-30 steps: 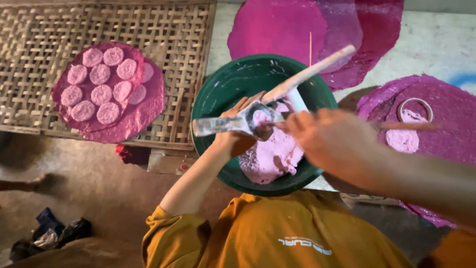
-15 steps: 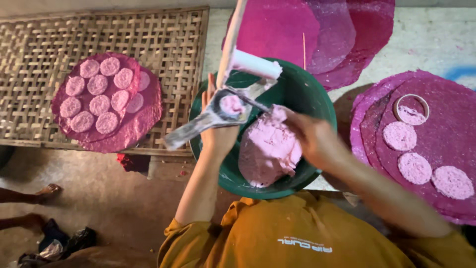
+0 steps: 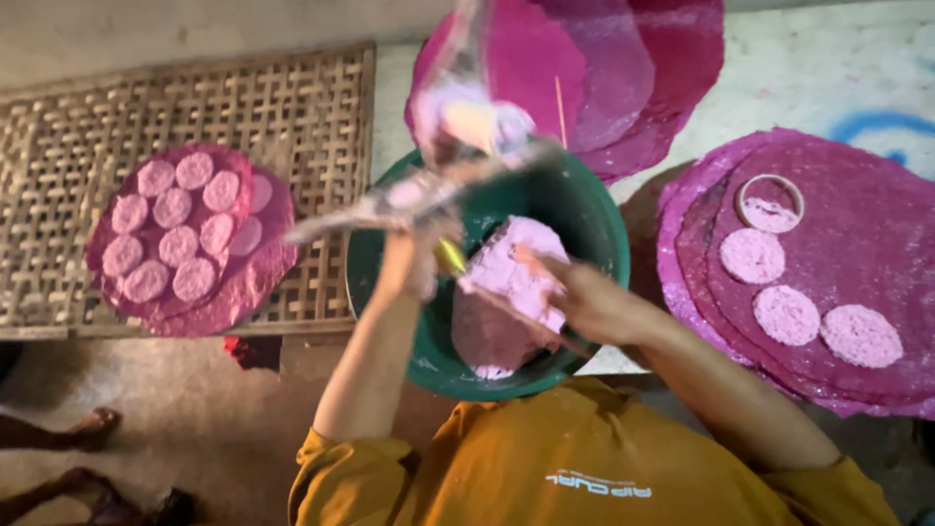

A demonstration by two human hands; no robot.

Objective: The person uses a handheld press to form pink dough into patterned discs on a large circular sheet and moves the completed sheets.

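Green plastic basin (image 3: 584, 209) is holding a pink dough lump (image 3: 511, 282). Left hand (image 3: 414, 263) is sitting over the basin's left rim, fingers closed around a blurred metal press (image 3: 429, 190). Right hand (image 3: 584, 297) is resting on the dough inside the basin, fingers loosely open. Woven mat (image 3: 195, 117) with pink discs (image 3: 175, 239) is lying left of the basin.
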